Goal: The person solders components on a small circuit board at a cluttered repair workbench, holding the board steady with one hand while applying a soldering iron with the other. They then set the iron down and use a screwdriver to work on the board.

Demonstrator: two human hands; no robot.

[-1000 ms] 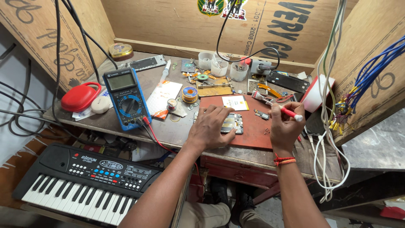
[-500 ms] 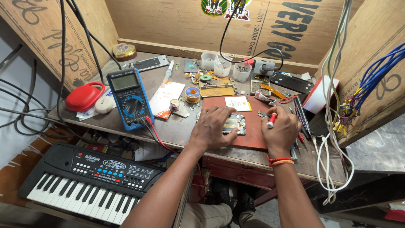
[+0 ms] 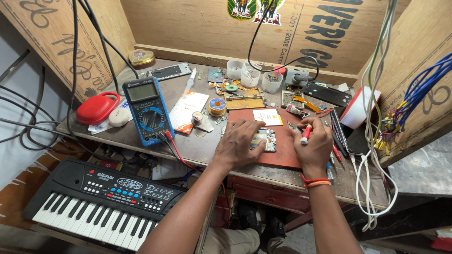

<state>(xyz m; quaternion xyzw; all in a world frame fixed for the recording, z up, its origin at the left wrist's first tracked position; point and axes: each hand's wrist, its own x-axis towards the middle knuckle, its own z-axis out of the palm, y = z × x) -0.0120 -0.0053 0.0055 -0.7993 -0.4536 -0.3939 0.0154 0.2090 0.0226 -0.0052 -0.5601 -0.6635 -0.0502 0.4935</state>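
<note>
Head view: a cluttered workbench (image 3: 117, 136) is enclosed by plywood walls, with a keyboard (image 3: 94, 197) at near left. A circuit board (image 3: 264, 139) on the red mat (image 3: 282, 157) is pressed under the left hand (image 3: 239, 143), fingers spread. A red-and-white tool (image 3: 306, 134) is pinched by the right hand (image 3: 313, 148).

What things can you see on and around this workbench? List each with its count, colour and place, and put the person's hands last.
multimeter: 1, blue, left of bench
circuit board: 1, silvery, on red mat, under left hand
mat: 1, red-brown, bench middle
tool: 1, red and white, in right hand
solder reel: 1, yellow and blue, behind mat
cups: 3, clear, bench rear
case: 1, red, far left
keyboard: 1, black, white keys, below bench at left
wires: bundle, blue, right wall
left hand: on the board
right hand: grips tool, red wristband
</note>
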